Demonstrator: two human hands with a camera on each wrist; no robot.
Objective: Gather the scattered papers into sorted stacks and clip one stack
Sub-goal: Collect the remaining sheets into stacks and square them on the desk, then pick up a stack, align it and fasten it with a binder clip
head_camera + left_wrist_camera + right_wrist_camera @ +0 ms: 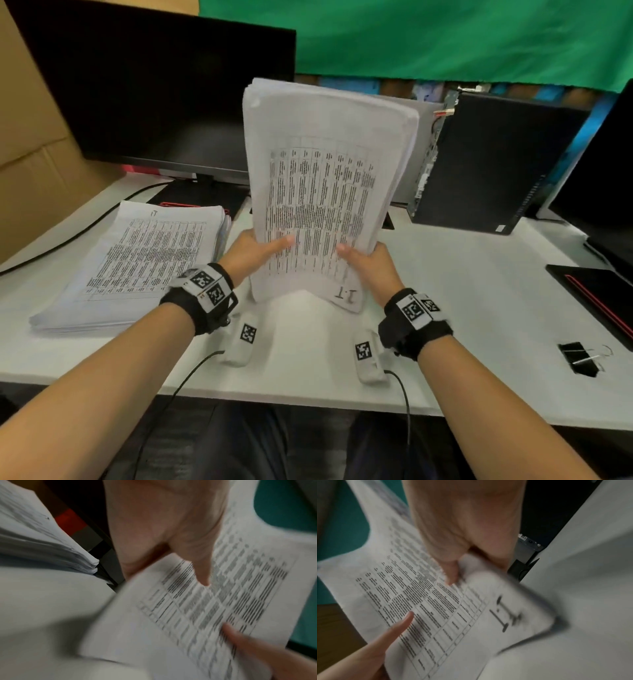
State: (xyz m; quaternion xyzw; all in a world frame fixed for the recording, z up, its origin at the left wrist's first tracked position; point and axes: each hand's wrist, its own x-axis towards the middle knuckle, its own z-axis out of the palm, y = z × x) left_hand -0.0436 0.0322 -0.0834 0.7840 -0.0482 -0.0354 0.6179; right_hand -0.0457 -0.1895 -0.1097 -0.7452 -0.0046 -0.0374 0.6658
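Observation:
I hold a thick stack of printed table sheets (318, 192) upright above the white desk (462, 291), its lower edge marked "1-1" hanging just over the surface. My left hand (257, 253) grips its left side, thumb across the front sheet (214, 601). My right hand (363, 263) grips the right side, thumb on the print (428, 608). A second stack (137, 263) lies flat at the left. A black binder clip (580, 358) lies at the desk's front right.
A dark monitor (154, 92) stands behind the flat stack, a black computer case (489, 164) at the back right. A black folder with red trim (596, 301) lies at the right edge. Two white tagged devices (239, 342) with cables sit near the front edge.

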